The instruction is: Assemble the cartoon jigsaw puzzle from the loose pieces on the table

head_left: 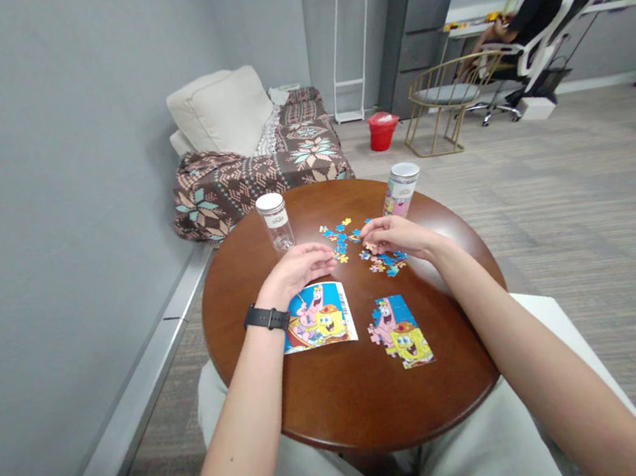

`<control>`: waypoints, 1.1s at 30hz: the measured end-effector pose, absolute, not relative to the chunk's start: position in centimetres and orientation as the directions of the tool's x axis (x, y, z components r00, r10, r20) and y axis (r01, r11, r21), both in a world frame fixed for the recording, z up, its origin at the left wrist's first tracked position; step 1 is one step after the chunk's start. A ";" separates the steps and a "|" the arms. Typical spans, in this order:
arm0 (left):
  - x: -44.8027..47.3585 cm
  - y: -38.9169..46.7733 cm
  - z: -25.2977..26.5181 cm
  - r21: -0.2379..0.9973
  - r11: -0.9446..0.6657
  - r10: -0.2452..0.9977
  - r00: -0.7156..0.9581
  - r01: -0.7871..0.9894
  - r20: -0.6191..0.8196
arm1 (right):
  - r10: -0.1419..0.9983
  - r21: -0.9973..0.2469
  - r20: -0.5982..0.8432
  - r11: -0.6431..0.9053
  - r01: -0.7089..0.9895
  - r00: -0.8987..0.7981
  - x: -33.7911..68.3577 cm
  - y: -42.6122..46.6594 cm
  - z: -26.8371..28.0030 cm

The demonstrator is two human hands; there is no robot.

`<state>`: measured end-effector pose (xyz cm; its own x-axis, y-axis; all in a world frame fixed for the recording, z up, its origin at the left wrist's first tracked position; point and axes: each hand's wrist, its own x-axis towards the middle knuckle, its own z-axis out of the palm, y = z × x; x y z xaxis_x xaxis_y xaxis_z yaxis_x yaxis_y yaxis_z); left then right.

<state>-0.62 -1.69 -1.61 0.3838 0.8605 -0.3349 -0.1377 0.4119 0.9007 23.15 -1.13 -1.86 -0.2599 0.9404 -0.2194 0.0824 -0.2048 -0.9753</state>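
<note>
Loose jigsaw puzzle pieces (341, 240) lie scattered near the middle of the round table. At their left edge rests my left hand (302, 267), its fingers stretched out and slightly bent, fingertips beside the pieces. My right hand (397, 236) is over the right-hand pieces (387, 260), fingertips pinched down on a puzzle piece (370, 247). Closer to me is a partly joined puzzle (401, 334) with a yellow and a pink cartoon figure, its left edge uneven. A printed reference picture (323, 317) lies left of it, partly behind my left wrist.
A clear jar (277, 225) with a white lid stands at the table's back left. A printed can (401, 189) stands back right, partly behind my right hand. Beyond the round table (346, 397) are a covered sofa (262, 170), a red bin (383, 132) and a seated person (545, 9).
</note>
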 end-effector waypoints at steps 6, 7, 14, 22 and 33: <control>-0.6 -1.5 -1.7 0.906 0.396 0.871 0.374 -0.148 -0.319 | 0.936 -0.970 -0.245 -0.236 0.065 -0.254 23.0 -1.0 -2.0; -0.6 -1.5 -1.7 0.907 0.394 0.874 0.368 -0.151 -0.318 | 0.936 -0.968 -0.251 -0.245 0.056 -0.246 23.0 -1.0 -2.0; -0.6 -1.5 -1.6 0.908 0.401 0.868 0.368 -0.123 -0.334 | 0.938 -0.967 -0.253 -0.254 0.028 -0.238 22.9 -1.2 -1.8; -0.8 -1.6 -1.7 0.914 0.400 0.868 0.348 -0.068 -0.354 | 0.932 -0.964 -0.264 -0.249 0.090 -0.247 22.8 -1.4 -1.5; -0.6 -1.6 -1.8 0.927 0.364 0.889 0.331 -0.094 -0.315 | 0.937 -0.964 -0.194 -0.128 0.231 -0.290 23.1 -1.1 -1.9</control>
